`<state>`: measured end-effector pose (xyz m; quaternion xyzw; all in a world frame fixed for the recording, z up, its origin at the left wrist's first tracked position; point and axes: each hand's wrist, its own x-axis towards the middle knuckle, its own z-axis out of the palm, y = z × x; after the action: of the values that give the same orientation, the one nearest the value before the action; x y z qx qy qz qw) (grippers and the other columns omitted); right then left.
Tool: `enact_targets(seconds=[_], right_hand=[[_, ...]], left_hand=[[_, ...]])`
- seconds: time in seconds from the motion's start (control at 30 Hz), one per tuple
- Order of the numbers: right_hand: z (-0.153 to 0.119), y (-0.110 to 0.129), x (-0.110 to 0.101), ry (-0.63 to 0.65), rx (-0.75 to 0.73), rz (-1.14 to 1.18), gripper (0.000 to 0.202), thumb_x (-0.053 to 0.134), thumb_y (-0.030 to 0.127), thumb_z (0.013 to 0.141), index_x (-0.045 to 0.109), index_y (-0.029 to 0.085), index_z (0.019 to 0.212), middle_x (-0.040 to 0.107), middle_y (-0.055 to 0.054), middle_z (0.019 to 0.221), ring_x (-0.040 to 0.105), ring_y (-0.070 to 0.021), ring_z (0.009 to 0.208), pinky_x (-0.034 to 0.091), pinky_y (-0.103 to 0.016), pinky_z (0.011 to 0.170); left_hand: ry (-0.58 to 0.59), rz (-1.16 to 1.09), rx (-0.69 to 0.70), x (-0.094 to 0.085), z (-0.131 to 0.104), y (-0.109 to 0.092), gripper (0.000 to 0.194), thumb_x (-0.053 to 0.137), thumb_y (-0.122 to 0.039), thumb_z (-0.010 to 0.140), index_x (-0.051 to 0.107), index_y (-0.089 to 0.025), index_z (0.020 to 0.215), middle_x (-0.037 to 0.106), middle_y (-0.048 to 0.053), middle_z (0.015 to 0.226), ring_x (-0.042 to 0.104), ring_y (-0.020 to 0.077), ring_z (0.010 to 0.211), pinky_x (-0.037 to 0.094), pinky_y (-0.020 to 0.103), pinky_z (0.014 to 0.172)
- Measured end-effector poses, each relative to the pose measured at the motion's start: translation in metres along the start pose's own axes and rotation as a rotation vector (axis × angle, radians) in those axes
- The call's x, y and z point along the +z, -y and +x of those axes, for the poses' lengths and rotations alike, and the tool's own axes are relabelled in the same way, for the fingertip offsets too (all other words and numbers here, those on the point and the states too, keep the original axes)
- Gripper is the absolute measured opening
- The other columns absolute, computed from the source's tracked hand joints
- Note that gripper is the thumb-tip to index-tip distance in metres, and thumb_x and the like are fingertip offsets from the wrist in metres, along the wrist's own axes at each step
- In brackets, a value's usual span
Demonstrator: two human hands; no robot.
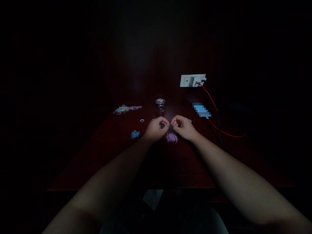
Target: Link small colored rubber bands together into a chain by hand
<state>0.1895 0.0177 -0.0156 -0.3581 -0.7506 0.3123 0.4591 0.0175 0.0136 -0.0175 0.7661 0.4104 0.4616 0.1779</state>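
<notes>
Close together over the dark red table [102, 162], my left hand [155, 128] and my right hand [185, 128] are both closed in a pinch. Between their fingertips runs a thin, pale small elastic band [170, 123]. Just below the hands lies a pile of purple elastic bands [172, 137]. A smaller pile of blue elastic bands [135, 134] is left of my left hand. One single blue band [142, 120] lies apart, farther back. Part of a pinkish band [190, 121] shows behind my right hand.
Mixed coloured bands [125, 109] are heaped at the back left. A clear lidded jar [160, 105] stands at the back middle. To the right lies a phone [201, 110], its red cable [210, 94] running to a charger in the wall socket [187, 81].
</notes>
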Motion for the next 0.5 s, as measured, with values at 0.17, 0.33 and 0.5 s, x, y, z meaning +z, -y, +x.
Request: enact_targets(seconds=[0.17, 0.33, 0.5], right_hand=[[-0.0002, -0.0021, 0.0002, 0.025, 0.016, -0.018, 0.007, 0.058, 0.02, 0.072, 0.053, 0.016, 0.076, 0.046, 0.004, 0.062, 0.037, -0.0079, 0.053, 0.029, -0.022, 0.05], [-0.0002, -0.0005, 0.0002, 0.032, 0.02, -0.016, 0.006, 0.057, 0.019, 0.071, 0.052, 0.016, 0.074, 0.045, 0.004, 0.061, 0.038, -0.008, 0.053, 0.029, -0.022, 0.05], [-0.0001, 0.0001, 0.0003, 0.038, 0.032, -0.009, 0.006, 0.056, 0.018, 0.07, 0.052, 0.017, 0.074, 0.045, 0.004, 0.06, 0.037, -0.0078, 0.052, 0.028, -0.021, 0.049]], left_hand=[[0.022, -0.007, 0.012, -0.0004, 0.0003, -0.0036, 0.012, 0.057, -0.026, 0.081, 0.063, -0.016, 0.084, 0.068, 0.003, 0.082, 0.06, 0.0122, 0.071, 0.046, 0.024, 0.064], [0.031, -0.021, 0.03, -0.0011, 0.0003, -0.006, 0.011, 0.056, -0.025, 0.082, 0.062, -0.016, 0.084, 0.067, 0.003, 0.086, 0.06, 0.0127, 0.074, 0.047, 0.025, 0.068], [0.039, -0.036, 0.033, -0.0006, 0.0002, -0.0046, 0.011, 0.054, -0.025, 0.083, 0.061, -0.016, 0.086, 0.066, 0.003, 0.085, 0.059, 0.0131, 0.077, 0.047, 0.024, 0.067]])
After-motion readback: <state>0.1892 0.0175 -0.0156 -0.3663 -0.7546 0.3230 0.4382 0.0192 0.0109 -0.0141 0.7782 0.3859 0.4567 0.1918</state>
